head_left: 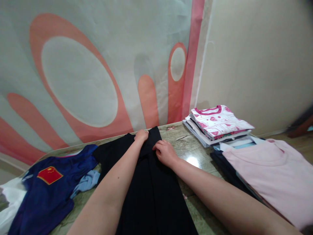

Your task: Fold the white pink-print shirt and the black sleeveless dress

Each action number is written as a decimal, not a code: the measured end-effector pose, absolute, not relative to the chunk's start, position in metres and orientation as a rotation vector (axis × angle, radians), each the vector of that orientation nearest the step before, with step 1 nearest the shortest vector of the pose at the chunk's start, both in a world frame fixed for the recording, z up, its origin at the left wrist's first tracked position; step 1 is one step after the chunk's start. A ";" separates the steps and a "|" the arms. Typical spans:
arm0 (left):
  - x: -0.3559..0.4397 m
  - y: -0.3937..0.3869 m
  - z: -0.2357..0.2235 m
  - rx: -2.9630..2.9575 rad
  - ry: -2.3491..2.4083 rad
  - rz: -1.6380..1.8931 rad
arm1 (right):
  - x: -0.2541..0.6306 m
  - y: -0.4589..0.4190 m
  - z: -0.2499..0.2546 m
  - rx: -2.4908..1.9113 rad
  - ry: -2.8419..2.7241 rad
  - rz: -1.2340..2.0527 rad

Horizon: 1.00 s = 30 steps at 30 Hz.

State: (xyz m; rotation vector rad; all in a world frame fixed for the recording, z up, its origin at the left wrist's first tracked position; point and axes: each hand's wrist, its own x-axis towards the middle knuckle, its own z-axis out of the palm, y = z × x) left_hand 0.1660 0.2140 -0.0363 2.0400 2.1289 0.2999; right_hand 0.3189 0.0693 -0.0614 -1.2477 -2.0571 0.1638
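A black garment (151,189) lies lengthwise on the table in front of me, with a sleeve-like part spread to the left. Its exact kind is hard to tell. At the far end, my left hand (141,136) is closed on the dark cloth, its fingertips partly hidden. My right hand (167,153) is a little nearer and to the right, with curled fingers pinching the garment's right side. A folded-over flap of the same cloth lies between the two hands.
A navy shirt with a red flag patch (50,175), a light blue cloth (86,181) and white material (11,202) lie left. On the right are a folded clothes stack topped by a pink-and-white shirt (220,120) and another topped by a pale pink shirt (271,166). A wall rises behind the table (182,143).
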 end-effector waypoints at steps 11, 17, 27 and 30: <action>0.182 0.177 -0.047 2.243 2.257 0.427 | 0.318 0.070 -0.065 -1.266 -2.050 0.181; 0.167 0.172 -0.034 2.423 2.059 0.798 | 0.319 0.069 -0.064 -1.292 -2.055 0.177; 0.136 0.140 -0.051 2.558 1.482 0.512 | 0.320 0.067 -0.060 -1.302 -2.055 0.185; 0.118 0.117 -0.031 2.422 1.573 0.711 | 0.320 0.066 -0.059 -1.300 -2.050 0.185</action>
